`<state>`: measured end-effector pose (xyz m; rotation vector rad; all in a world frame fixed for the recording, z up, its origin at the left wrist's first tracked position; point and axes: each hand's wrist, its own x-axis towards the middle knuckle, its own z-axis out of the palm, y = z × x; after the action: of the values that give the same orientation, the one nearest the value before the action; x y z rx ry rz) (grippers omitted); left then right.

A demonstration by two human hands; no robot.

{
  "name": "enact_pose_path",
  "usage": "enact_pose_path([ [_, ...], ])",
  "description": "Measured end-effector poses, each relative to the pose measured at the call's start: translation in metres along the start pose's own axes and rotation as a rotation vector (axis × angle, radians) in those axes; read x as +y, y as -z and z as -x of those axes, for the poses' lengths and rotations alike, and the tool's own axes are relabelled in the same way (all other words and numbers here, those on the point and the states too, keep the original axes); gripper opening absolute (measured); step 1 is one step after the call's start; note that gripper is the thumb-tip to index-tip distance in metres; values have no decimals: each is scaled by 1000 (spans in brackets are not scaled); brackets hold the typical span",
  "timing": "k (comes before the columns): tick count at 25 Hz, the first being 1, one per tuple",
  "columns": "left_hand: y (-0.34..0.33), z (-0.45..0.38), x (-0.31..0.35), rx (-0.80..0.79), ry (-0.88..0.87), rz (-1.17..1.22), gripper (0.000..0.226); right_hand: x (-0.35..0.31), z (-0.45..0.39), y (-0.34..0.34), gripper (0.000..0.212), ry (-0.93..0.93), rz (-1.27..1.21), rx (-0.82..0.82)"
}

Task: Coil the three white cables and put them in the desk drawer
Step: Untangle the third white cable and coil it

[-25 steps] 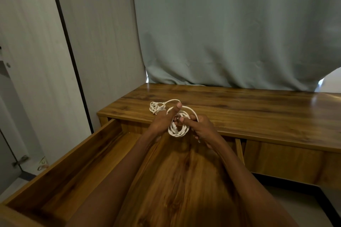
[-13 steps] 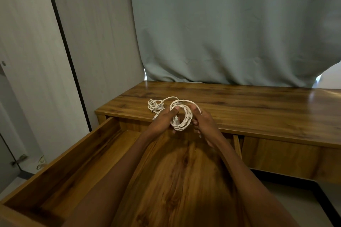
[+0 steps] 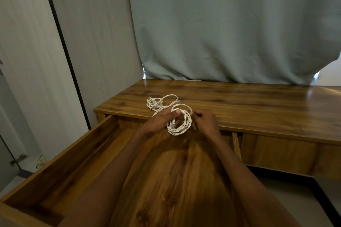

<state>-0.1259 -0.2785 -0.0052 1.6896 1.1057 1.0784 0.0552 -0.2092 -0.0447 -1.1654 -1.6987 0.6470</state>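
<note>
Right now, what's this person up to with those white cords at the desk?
The person is winding a white cable into a coil, with the left hand holding the loops and the right hand pinching the rim. Another small bundle lies on the desk top. The drawer stands open below, with no cable visible inside.

A wooden desk (image 3: 258,103) with a glossy, dark-grained top runs from the middle of the frame to the right edge. On its left front corner, just above centre of the frame, lies a small loose bundle of white cable (image 3: 154,102), with a strand trailing right toward the desk's front edge. Below it, the open drawer (image 3: 60,162) fills the lower left; its visible wooden floor is bare.
</note>
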Motion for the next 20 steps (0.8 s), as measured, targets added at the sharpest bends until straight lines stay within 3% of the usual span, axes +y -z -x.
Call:
enact_pose_path([
  [4, -6, -3, -3, 33, 5, 40, 18, -7, -7, 0, 18, -177, -557, 95],
  [9, -1, -3, -7, -15, 22, 297, 33, -10, -5, 2, 24, -298, -895, -88],
  [17, -11, -11, -13, 61, -3, 231, 30, -10, 0, -14, 31, -378, -1015, -111],
  [20, -10, -16, -22, 127, -13, 142, 33, -14, 5, -16, 24, -425, -830, -104],
])
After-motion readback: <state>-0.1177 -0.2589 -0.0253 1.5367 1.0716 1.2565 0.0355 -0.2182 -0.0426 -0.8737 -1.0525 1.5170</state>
